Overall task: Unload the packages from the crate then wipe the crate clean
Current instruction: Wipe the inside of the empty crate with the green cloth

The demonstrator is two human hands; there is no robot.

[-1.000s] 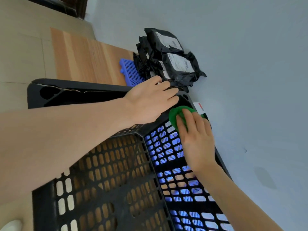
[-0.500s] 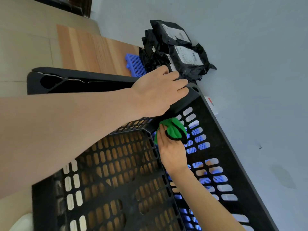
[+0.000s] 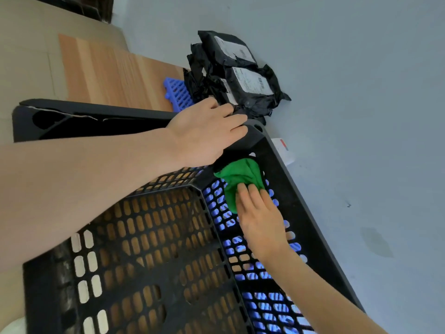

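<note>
1. Left grip (image 3: pixel 207 133) lies, fingers nearly straight, over the far corner rim of the black perforated plastic crate (image 3: pixel 289 203).
2. Right grip (image 3: pixel 260 220) presses the crumpled green cloth (image 3: pixel 240 174) with straight fingers against the crate's inner side wall.
3. Black plastic-wrapped packages (image 3: pixel 240 75) lie piled outside, just beyond that corner.

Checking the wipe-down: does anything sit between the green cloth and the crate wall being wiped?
Nothing visible does. The right hand presses the green cloth straight against the crate at its inner side wall, by the far corner. The packages lie outside on the floor, and the left hand rests on the rim above.
</note>
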